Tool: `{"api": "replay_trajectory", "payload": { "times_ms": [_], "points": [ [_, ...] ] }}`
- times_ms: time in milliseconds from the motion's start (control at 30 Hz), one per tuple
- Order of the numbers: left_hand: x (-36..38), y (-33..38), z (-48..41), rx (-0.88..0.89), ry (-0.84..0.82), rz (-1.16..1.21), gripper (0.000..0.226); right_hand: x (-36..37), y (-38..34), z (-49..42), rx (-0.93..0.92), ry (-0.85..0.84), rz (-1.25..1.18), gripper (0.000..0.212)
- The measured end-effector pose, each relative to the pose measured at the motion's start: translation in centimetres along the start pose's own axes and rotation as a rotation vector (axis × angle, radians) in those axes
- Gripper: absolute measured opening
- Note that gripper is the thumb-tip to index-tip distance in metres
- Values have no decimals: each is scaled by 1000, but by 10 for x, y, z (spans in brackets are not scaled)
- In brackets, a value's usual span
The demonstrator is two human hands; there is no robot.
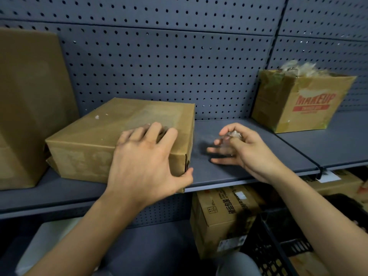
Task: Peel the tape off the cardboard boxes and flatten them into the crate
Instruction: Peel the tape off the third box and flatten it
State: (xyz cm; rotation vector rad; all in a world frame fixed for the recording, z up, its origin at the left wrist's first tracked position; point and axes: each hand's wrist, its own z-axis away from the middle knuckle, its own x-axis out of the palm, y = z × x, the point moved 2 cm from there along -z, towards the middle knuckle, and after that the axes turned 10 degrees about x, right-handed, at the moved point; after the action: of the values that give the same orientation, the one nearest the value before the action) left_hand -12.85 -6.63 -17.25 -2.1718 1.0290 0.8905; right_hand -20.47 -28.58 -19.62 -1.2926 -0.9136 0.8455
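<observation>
Three cardboard boxes sit on the grey shelf (229, 174), backed by a perforated panel (179, 62). At the far left stands the tall box (29, 108), upright, with one plain brown face towards the camera. Just beside it, touching or nearly so, lies the flat box (95, 144). It rests on its broad face, with its long axis running roughly along the shelf from left to right. It is skewed a little, so its near right corner points at the person and reaches the shelf's front lip. Pale patches where the surface is scuffed show on its top and front.

The left hand (147, 158) grips this box at its right end. The fingers are spread and bent over the top, and the thumb is hooked round the near right corner. On the bare shelf right of it, apart from the box, the right hand (247, 152) pinches a crumpled wad of clear tape (232, 136) between thumb and forefinger. The other fingers stretch leftwards, blurred, just over the shelf surface.

Well to the right, against the panel, stands the open box printed MAKEUP (298, 104), with crumpled tape showing at its mouth. Below the shelf, a printed carton (219, 218) stands next to a black crate (282, 250) at the lower right.
</observation>
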Motion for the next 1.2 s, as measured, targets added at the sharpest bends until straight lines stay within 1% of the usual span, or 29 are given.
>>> {"api": "replay_trajectory", "payload": {
  "times_ms": [100,300,367,433,467,533,600,633,667,767,833,900,933,1033,1200],
  "points": [
    [-2,-1,3,2,-10,9,66,17,-2,0,61,35,-126,18],
    [-6,-3,8,21,-15,52,67,36,-4,-6,111,78,-327,20],
    [-7,-4,9,34,-21,67,68,39,-2,-8,120,62,-396,17],
    [-8,-6,10,44,-30,80,68,42,-2,-7,117,4,-429,7],
    [-9,-7,11,47,-36,83,69,43,-3,-7,108,-10,-411,8],
    [-10,-8,11,50,-49,84,69,43,-4,-8,72,4,-275,14],
    [-10,-8,12,52,-56,85,69,45,-4,-7,42,-23,-180,30],
    [-11,-9,12,52,-59,86,70,46,-2,-7,35,-34,-178,38],
    [-11,-9,12,51,-61,87,70,45,-1,-7,26,-27,-190,41],
    [-10,-9,13,54,-55,87,70,40,5,-5,-14,22,-126,36],
    [-10,-9,13,54,-47,91,69,36,8,-2,-76,16,23,33],
    [-10,-9,13,54,-41,94,68,34,10,0,-127,58,189,37],
    [-10,-9,13,56,-39,94,68,34,10,1,-135,94,235,41],
    [-11,-8,13,60,-42,95,68,35,7,1,-162,166,291,49],
    [-12,-9,13,59,-63,96,69,40,4,-6,-228,265,434,45]
  ]
}}
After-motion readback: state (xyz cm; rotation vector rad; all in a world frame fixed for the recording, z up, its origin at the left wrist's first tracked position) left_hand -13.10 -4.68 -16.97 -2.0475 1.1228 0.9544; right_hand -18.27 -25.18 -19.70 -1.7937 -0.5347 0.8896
